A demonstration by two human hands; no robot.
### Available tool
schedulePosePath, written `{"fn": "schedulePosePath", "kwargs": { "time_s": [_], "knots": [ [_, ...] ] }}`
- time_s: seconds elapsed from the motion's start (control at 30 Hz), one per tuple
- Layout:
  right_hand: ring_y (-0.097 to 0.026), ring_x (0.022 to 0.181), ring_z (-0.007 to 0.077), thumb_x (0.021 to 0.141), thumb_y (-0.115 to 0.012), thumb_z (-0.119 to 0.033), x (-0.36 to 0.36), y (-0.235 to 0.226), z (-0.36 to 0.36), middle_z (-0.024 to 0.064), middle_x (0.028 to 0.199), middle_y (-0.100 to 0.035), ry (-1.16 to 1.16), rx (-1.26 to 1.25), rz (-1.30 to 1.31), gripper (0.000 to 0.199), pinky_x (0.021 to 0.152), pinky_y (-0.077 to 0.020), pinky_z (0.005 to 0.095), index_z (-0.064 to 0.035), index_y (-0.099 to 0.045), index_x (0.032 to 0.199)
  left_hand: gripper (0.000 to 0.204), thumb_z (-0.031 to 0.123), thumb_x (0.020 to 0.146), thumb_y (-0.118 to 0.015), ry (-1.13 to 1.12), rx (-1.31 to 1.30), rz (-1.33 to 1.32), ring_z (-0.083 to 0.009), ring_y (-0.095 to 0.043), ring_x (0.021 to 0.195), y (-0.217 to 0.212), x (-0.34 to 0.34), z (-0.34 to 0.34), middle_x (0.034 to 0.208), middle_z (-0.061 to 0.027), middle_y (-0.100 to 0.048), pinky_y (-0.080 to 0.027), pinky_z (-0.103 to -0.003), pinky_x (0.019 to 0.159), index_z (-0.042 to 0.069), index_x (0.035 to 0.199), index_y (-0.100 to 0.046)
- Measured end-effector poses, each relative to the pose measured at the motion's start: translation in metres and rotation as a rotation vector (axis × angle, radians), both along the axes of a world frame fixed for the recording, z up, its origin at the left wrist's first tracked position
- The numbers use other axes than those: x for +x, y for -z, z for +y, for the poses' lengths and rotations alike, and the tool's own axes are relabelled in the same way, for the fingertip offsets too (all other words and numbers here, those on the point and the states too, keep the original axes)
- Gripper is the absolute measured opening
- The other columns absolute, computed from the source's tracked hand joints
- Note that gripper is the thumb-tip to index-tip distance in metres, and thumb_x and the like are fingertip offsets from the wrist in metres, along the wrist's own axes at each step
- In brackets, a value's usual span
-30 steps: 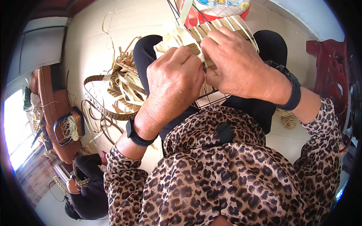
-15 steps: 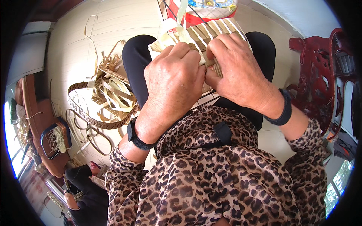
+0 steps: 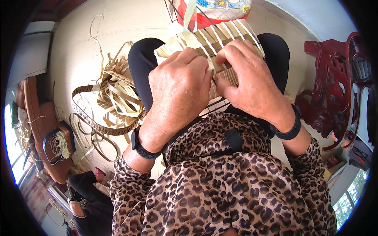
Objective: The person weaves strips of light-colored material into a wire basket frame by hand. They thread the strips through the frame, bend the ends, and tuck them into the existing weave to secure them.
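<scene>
A straw-coloured woven panel [image 3: 226, 34] with white cross strands lies across my lap on a black wire frame [image 3: 214, 105]. Near its left end a pale flat fibre strip [image 3: 191, 38] runs down from above toward my left hand [image 3: 177, 80]. That hand is closed, thumb and forefinger pinching the strip at the panel's near side; the pinch point is partly hidden. Over the panel's right part, my right hand [image 3: 254, 82] has its fingers bent, with thumb and forefinger apart and the weave showing between them.
Left of my leg, a heap of loose fibre strips [image 3: 118, 96] and a coiled braided band [image 3: 94, 122] lie on the tiled floor. A red container [image 3: 232, 23] stands beyond the panel. Carved dark-red furniture [image 3: 330, 86] is at right. Another person's dark sleeve [image 3: 88, 206] shows lower left.
My right thumb and forefinger have spread apart and moved slightly away from my left thumb, with the right wrist lower. My left hand stays nearly in place.
</scene>
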State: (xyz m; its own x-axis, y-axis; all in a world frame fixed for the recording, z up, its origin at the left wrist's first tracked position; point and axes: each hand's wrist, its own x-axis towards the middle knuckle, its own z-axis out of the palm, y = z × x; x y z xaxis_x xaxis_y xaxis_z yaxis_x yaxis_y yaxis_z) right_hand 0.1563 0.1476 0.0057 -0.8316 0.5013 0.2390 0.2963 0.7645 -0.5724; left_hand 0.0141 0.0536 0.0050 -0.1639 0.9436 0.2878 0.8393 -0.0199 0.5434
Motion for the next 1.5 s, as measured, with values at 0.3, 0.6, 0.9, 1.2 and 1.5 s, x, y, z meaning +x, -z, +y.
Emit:
{"fn": "schedulePosePath", "kwargs": {
  "time_s": [0.3,0.6,0.9,1.2,1.5],
  "knots": [
    [-0.05,0.08,0.031,0.067,-0.064,-0.001,-0.006,0.004,-0.01,0.0138,0.081,-0.05,0.087,0.085,-0.009,0.02,0.074,-0.0442,0.0407,-0.0019,-0.049,0.081,0.01,0.009,0.073,-0.064,-0.01,-0.008,-0.007,-0.0254,-0.061,0.07,0.0,0.0,0.002,0.074,-0.0074,-0.057,-0.048,-0.036,0.056,0.004,0.067,-0.057],
    [-0.051,0.081,0.0316,0.066,-0.059,0.005,-0.007,0.007,-0.009,0.0134,0.083,-0.05,0.122,0.026,0.031,0.022,0.073,-0.0434,0.0419,-0.0023,-0.048,0.084,0.01,0.01,0.073,-0.063,-0.03,-0.106,0.011,-0.0268,-0.061,0.069,-0.01,0.001,0.005,0.073,-0.0085,-0.058,-0.049,-0.037,0.057,0.004,0.068,-0.057],
    [-0.052,0.083,0.0319,0.068,-0.06,0.004,0.001,0.006,-0.002,0.0129,0.084,-0.05,0.039,0.02,0.038,0.022,0.075,-0.0447,0.0414,-0.0016,-0.049,0.086,0.01,0.011,0.074,-0.063,0.001,-0.12,-0.064,-0.0279,-0.062,0.068,-0.004,-0.003,0.004,0.074,-0.0083,-0.059,-0.049,-0.038,0.056,0.004,0.07,-0.057],
    [-0.051,0.08,0.031,0.064,-0.062,0.002,-0.007,0.01,-0.009,0.0128,0.08,-0.05,0.089,0.038,0.052,0.022,0.072,-0.0437,0.0408,-0.0019,-0.049,0.082,0.01,0.011,0.073,-0.063,-0.019,-0.151,-0.031,-0.0282,-0.061,0.068,-0.006,-0.003,0.003,0.074,-0.0082,-0.058,-0.049,-0.038,0.056,0.004,0.07,-0.057],
    [-0.052,0.083,0.0316,0.068,-0.063,0.003,-0.002,0.009,-0.005,0.013,0.084,-0.052,0.047,-0.014,0.07,0.022,0.074,-0.0446,0.04,-0.001,-0.051,0.087,0.005,0.005,0.073,-0.066,-0.028,0.139,0.154,-0.0239,-0.057,0.064,0.011,0.002,-0.005,0.071,-0.0069,-0.056,-0.046,-0.034,0.06,0.004,0.074,-0.062]
  ]
}}
